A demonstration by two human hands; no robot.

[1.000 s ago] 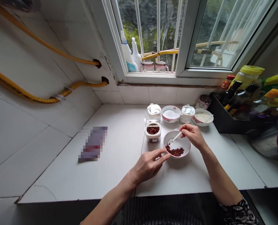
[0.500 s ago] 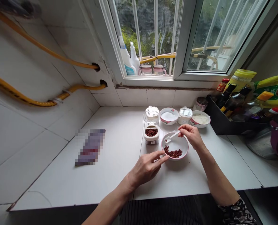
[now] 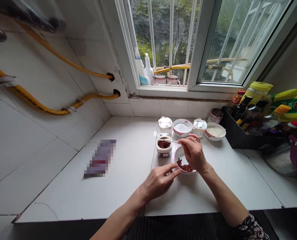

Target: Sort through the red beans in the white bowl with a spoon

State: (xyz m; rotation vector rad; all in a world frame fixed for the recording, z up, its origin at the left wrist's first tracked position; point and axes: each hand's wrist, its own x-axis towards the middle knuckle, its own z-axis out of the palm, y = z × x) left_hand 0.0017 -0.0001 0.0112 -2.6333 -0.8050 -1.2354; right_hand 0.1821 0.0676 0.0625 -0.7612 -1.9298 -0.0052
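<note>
A small white spoon [image 3: 174, 141] is pinched in my right hand [image 3: 194, 155], its head in the open jar [image 3: 164, 152]. Dark red dried peppercorn-like pieces [image 3: 164, 144] fill that jar. Just right of it, a white bowl [image 3: 178, 152] with a pink rim holds more of the same pieces [image 3: 187, 167], heaped toward its near side. My right hand hovers over this bowl and covers part of it. At the bowl's near left rim, my left hand [image 3: 160, 180] holds on with its fingertips.
Behind stand a lidded jar [image 3: 164, 124], a bowl of white grains [image 3: 182, 128], another clear-lidded jar [image 3: 199, 125] and a bowl of pale flakes [image 3: 214, 131]. A black box of bottles [image 3: 238, 140] is at right. A blurred purple item [image 3: 100, 158] lies left.
My right hand has carried the spoon left from over the bowl to the jar's mouth. My left hand stays at the bowl's rim. The view has shifted slightly.
</note>
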